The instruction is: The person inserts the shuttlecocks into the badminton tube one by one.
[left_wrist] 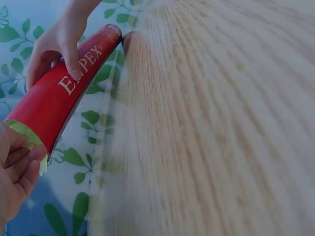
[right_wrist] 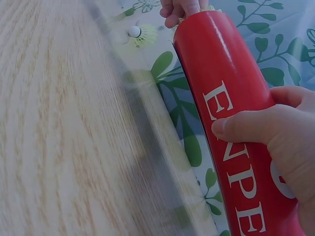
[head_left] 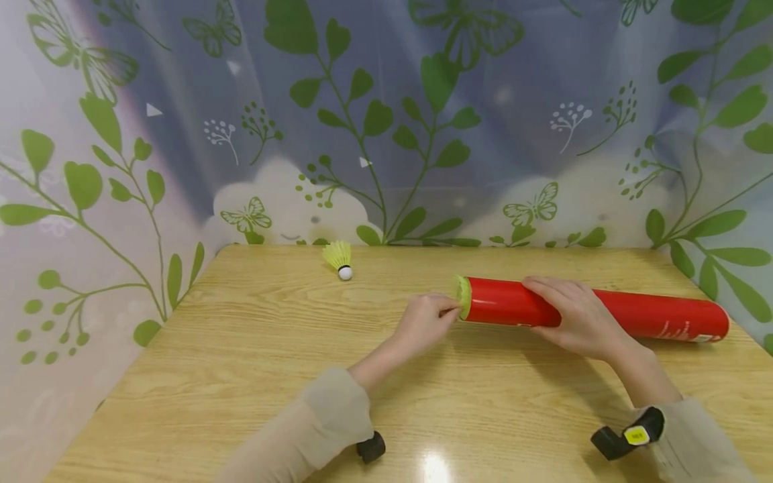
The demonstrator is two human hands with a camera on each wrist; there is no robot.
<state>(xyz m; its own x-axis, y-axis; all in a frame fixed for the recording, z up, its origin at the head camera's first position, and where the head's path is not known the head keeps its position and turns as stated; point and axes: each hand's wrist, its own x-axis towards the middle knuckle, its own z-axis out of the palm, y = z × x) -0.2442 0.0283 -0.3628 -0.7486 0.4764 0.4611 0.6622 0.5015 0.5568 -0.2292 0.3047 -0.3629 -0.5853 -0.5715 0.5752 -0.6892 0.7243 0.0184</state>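
Observation:
My right hand (head_left: 580,318) grips a long red shuttlecock tube (head_left: 664,314) round its middle, thumb on the near side. The tube lies sideways just over the table, its mouth to the left. Yellow-green shuttlecock feathers (head_left: 464,297) stick out of that mouth. My left hand (head_left: 425,325) pinches the feather edge with thumb and forefinger. In the left wrist view, the left fingers (left_wrist: 23,162) are at the feathers in the mouth. White lettering shows along the tube (right_wrist: 221,64) in the right wrist view. The rest of the shuttlecock is hidden inside.
A loose yellow shuttlecock (head_left: 337,257) with a white cork lies near the back edge of the wooden table (head_left: 241,376). Behind the table hangs a leaf-patterned curtain (head_left: 386,134). Black wrist cameras (head_left: 631,433) are at both sleeves.

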